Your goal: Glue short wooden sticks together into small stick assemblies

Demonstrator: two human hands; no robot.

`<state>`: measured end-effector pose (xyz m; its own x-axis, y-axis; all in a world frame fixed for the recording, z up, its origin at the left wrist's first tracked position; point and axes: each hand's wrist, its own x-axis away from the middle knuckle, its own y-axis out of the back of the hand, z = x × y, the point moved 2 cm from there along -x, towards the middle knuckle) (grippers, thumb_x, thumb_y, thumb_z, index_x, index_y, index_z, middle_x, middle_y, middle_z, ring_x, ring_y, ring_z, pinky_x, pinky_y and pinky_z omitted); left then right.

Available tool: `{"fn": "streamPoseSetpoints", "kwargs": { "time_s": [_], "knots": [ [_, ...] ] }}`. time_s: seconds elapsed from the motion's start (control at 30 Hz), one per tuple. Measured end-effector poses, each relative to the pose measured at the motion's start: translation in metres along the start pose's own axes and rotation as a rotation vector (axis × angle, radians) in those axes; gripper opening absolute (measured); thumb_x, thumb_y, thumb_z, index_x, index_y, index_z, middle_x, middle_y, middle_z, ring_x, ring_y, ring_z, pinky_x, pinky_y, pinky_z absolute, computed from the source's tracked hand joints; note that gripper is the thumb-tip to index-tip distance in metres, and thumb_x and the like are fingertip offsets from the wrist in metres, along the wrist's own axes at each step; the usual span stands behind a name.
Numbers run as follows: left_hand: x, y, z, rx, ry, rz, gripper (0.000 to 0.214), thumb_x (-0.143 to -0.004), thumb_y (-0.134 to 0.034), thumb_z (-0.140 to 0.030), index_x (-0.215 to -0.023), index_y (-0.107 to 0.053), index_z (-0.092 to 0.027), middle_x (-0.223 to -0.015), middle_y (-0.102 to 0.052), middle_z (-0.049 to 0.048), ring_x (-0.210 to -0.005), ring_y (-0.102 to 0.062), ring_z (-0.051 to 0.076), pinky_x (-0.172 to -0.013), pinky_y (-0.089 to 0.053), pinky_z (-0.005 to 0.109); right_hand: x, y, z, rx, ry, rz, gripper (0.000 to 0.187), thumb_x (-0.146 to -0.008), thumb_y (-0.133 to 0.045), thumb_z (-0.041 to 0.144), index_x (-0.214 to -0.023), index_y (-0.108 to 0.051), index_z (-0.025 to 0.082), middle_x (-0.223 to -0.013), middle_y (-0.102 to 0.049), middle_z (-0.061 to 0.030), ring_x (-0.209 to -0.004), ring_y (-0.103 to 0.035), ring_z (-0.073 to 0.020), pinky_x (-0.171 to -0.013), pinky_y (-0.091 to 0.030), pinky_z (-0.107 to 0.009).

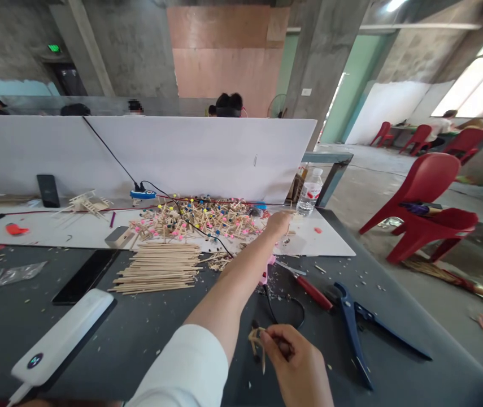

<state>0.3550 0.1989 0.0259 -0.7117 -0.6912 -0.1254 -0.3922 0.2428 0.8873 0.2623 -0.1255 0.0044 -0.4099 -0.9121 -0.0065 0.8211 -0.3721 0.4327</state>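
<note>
My right hand [298, 356] pinches a small figure of short wooden sticks [256, 334] with dark round ends, low over the dark table. My left hand [279, 224] reaches far across the white board, just right of a heap of small stick pieces [199, 217] with pink, yellow and blue ends. Its fingers point away from me and are mostly hidden, so whatever they touch does not show. A clear water bottle [309, 192] stands just beyond it. Under my left forearm, a pink tool [265, 273] with a black cord is partly covered.
Long wooden sticks [160, 268] lie in a row, left of my forearm. A black phone [84, 277] and a white power bank [65, 333] lie farther left. Blue-handled cutters [353, 316] and a red-handled tool [314, 293] lie at right. A white partition [207, 155] rises behind.
</note>
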Motion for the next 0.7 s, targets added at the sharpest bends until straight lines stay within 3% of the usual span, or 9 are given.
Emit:
{"fn": "streamPoseSetpoints", "kwargs": {
  "time_s": [0.13,0.3,0.37,0.47,0.53,0.6,0.63,0.7],
  "knots": [
    [0.002,0.003,0.002,-0.042,-0.003,0.018,0.024,-0.074,-0.064,-0.002,-0.094,-0.075,-0.008,-0.095,-0.074,0.0169,-0.096,-0.068,0.026,-0.087,-0.050,0.032,-0.001,-0.008,0.004,-0.002,-0.007,0.001,0.036,-0.081,-0.065,0.055,-0.071,-0.074,0.021,-0.061,-0.068,-0.0064,-0.050,-0.060,-0.0197,-0.047,-0.044,-0.027],
    [0.015,0.012,-0.011,-0.028,-0.041,0.051,0.009,-0.065,-0.075,-0.005,-0.072,-0.075,-0.010,-0.077,-0.072,0.0131,-0.077,-0.066,0.022,-0.075,-0.049,0.029,0.002,-0.021,0.009,0.001,-0.005,-0.061,0.035,-0.083,-0.064,0.053,-0.073,-0.075,0.021,-0.057,-0.066,-0.0050,-0.050,-0.058,-0.0194,-0.047,-0.041,-0.027],
    [0.021,0.029,-0.012,0.002,-0.052,0.009,0.004,-0.071,-0.073,-0.010,-0.074,-0.075,-0.011,-0.077,-0.072,0.0101,-0.072,-0.064,0.019,-0.072,-0.048,0.028,0.001,-0.022,0.010,-0.002,-0.005,-0.074,0.036,-0.082,-0.065,0.053,-0.073,-0.075,0.020,-0.056,-0.065,-0.0045,-0.050,-0.058,-0.0189,-0.047,-0.041,-0.027],
    [0.041,0.074,-0.006,0.051,-0.046,-0.125,0.017,-0.087,-0.058,-0.015,-0.082,-0.074,-0.012,-0.081,-0.072,0.0076,-0.071,-0.061,0.015,-0.072,-0.044,0.026,-0.003,-0.011,0.009,-0.023,-0.027,-0.096,0.039,-0.081,-0.065,0.056,-0.076,-0.076,0.019,-0.059,-0.067,-0.0045,-0.052,-0.058,-0.0181,-0.048,-0.041,-0.026],
    [0.073,0.110,0.001,0.080,-0.029,-0.254,0.028,-0.094,-0.049,-0.021,-0.082,-0.072,-0.013,-0.079,-0.070,0.0072,-0.069,-0.058,0.014,-0.071,-0.042,0.027,-0.006,0.003,0.007,-0.040,-0.053,-0.106,0.042,-0.080,-0.066,0.058,-0.079,-0.076,0.017,-0.062,-0.068,-0.0056,-0.054,-0.060,-0.0187,-0.049,-0.043,-0.026],
    [0.125,0.142,0.006,0.172,-0.037,-0.556,0.031,-0.095,-0.051,-0.028,-0.074,-0.069,-0.015,-0.069,-0.066,0.0036,-0.063,-0.053,0.013,-0.067,-0.038,0.027,-0.008,0.017,0.007,-0.090,-0.060,-0.093,0.044,-0.078,-0.068,0.059,-0.082,-0.076,0.015,-0.069,-0.072,-0.0083,-0.059,-0.064,-0.0207,-0.052,-0.046,-0.027],
    [0.156,0.152,0.008,0.200,-0.035,-0.625,0.033,-0.095,-0.051,-0.032,-0.070,-0.067,-0.017,-0.063,-0.062,0.0016,-0.059,-0.050,0.013,-0.064,-0.036,0.027,-0.008,0.024,0.008,-0.126,-0.050,-0.122,0.045,-0.077,-0.069,0.059,-0.083,-0.076,0.015,-0.074,-0.073,-0.0097,-0.063,-0.066,-0.0218,-0.055,-0.048,-0.027],
    [0.222,0.160,0.010,0.259,-0.004,-0.651,0.038,-0.096,-0.050,-0.038,-0.067,-0.065,-0.019,-0.057,-0.058,0.0001,-0.055,-0.048,0.013,-0.060,-0.034,0.027,-0.010,0.037,0.012,-0.192,-0.020,-0.257,0.044,-0.076,-0.072,0.057,-0.086,-0.075,0.014,-0.079,-0.074,-0.0104,-0.069,-0.068,-0.0229,-0.061,-0.051,-0.029]
  ]
}}
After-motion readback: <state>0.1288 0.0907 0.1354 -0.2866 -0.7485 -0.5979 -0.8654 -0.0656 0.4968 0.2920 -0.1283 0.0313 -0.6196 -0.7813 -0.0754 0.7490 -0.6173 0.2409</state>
